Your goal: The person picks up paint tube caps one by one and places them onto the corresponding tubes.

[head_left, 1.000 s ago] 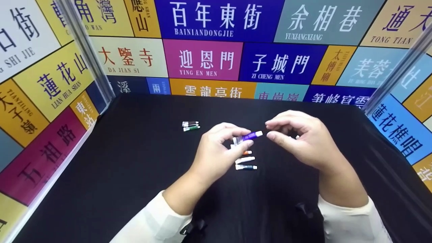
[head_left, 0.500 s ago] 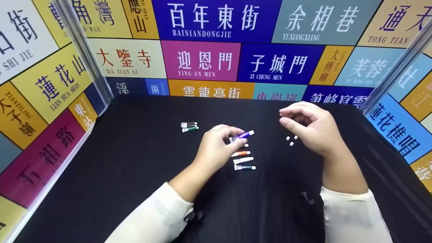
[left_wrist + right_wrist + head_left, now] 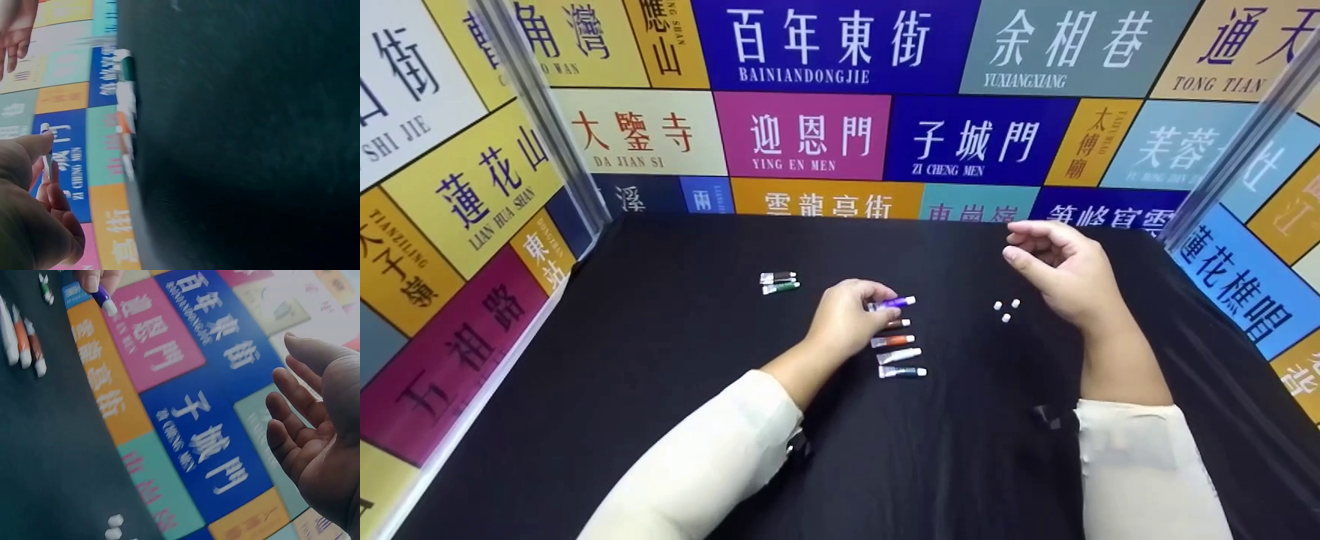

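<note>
Now left hand (image 3: 844, 319) pinching purple tube (image 3: 896, 302)

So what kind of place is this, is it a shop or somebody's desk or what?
Probably a staged recording booth rather than a shop: a black-clothed table boxed in by walls of coloured street-name panels with metal corner posts. Only small paint tubes and loose white caps lie on it.

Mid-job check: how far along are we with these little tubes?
Done: four tubes lie in a row on the black cloth, three white caps lie loose to their right, and two more tubes sit apart, far left. In hand: the left hand pinches the purple tube at the row's top; the right hand is open, empty. Left: probably laying that tube down.
</note>
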